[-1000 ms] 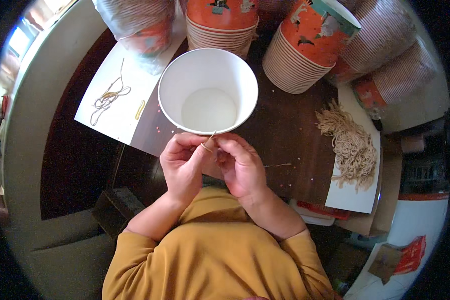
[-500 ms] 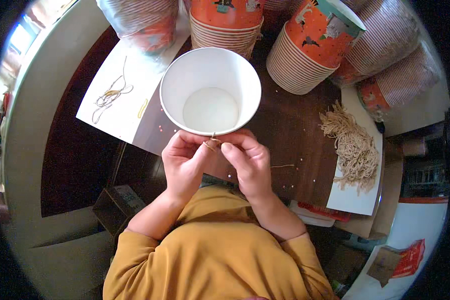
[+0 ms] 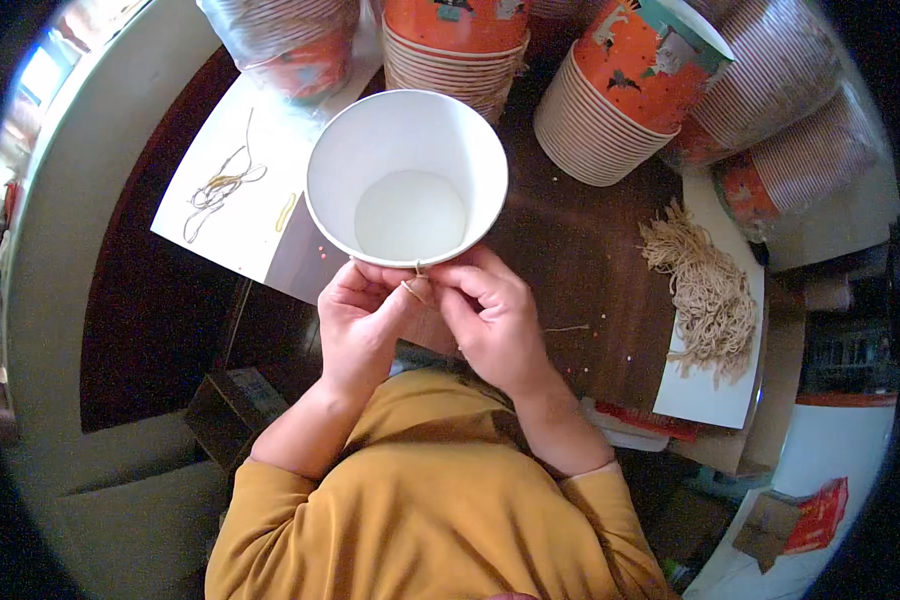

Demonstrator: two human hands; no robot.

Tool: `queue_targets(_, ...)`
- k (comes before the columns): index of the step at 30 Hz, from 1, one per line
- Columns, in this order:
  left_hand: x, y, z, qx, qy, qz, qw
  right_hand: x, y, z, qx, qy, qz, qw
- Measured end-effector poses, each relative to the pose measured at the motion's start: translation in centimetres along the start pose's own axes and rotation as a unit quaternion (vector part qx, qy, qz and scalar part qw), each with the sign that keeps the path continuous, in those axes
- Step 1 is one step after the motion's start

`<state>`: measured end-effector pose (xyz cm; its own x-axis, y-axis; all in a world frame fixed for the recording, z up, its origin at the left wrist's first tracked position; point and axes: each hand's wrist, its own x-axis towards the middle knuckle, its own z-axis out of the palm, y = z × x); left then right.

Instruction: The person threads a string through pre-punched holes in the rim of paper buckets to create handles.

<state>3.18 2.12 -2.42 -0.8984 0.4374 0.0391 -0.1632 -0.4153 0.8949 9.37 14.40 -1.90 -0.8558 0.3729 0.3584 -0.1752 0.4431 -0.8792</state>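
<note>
**A thin tan cord pinched at the near rim of a round, white-lined paper bucket**

You have the bucket in front of you, mouth tilted up and toward you, which probably lets you watch the rim while you work the cord there. Your left hand is nearly closed: thumb and forefinger pinch the cord just below the rim, a loop lying across the thumb, perhaps to keep it taut. Your right hand meets it from the other side, thumb and forefinger drawn together at the same cord; its other fingers go behind the bucket wall, likely to steady it. I cannot tell how the cord is fixed, or what bears the bucket's weight.

To your right, a thick bundle of beige, frayed-looking cords lies on a white flat sheet, seemingly for easy reach. The tall stack of orange-printed paper buckets stands farther back on the dark brown table, leaving your hands room.
</note>
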Motion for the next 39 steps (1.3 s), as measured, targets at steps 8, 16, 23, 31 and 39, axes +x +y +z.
queue_targets(8,-0.1,-0.1,-0.7,-0.003,-0.001,-0.017,1.0,-0.1,-0.7,0.4,0.44,-0.055,0.267,0.856)
queue_targets(16,-0.5,0.2,-0.9,0.019,-0.016,0.024,0.999,0.1,-1.1,1.1,0.547,0.004,0.336,0.767)
queue_targets(23,-0.6,0.5,-0.7,0.316,-0.006,0.18,0.932,0.1,-1.4,0.8,0.526,0.008,0.353,0.774)
queue_targets(31,-0.1,0.7,-0.8,0.448,-0.033,0.359,0.818,-0.3,-0.6,1.0,0.467,0.016,0.297,0.832)
queue_targets(39,0.0,1.7,-0.2,0.496,-0.058,0.379,0.779,-0.6,0.2,1.1,0.461,0.018,0.264,0.847)
